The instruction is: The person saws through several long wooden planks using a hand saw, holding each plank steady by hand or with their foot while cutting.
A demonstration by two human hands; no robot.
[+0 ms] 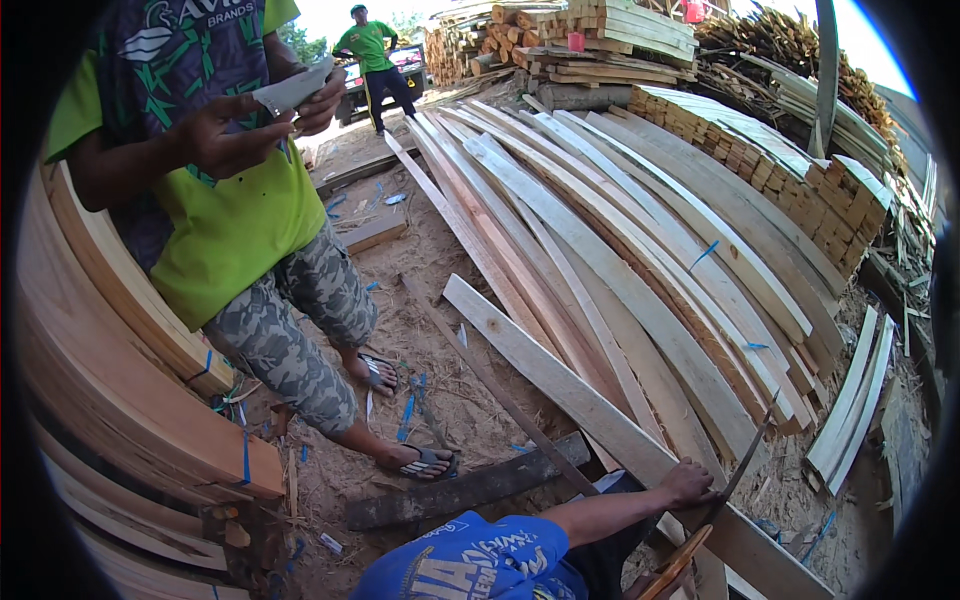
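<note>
Neither of my hands is in view. At the bottom, a crouching person in a blue shirt [470, 560] rests one hand [688, 482] on a long pale plank [570, 378]. Beside that plank, the person's other hand, partly cut off by the lower edge, is at a tool with a wooden handle [682, 562]. A thin dark blade [748, 452], like a saw's, slants up across the plank. On the left stands another person in a lime-green and dark shirt [240, 240], holding a flat pale grey thing [293, 90] in both hands.
Many long boards [600, 240] lie side by side on the sandy ground. Stacked timber [140, 390] lines the left side, and bundled battens [740, 140] stand at the back right. A dark beam [470, 490] lies near the crouching person. Farther back stands a person in green [368, 45].
</note>
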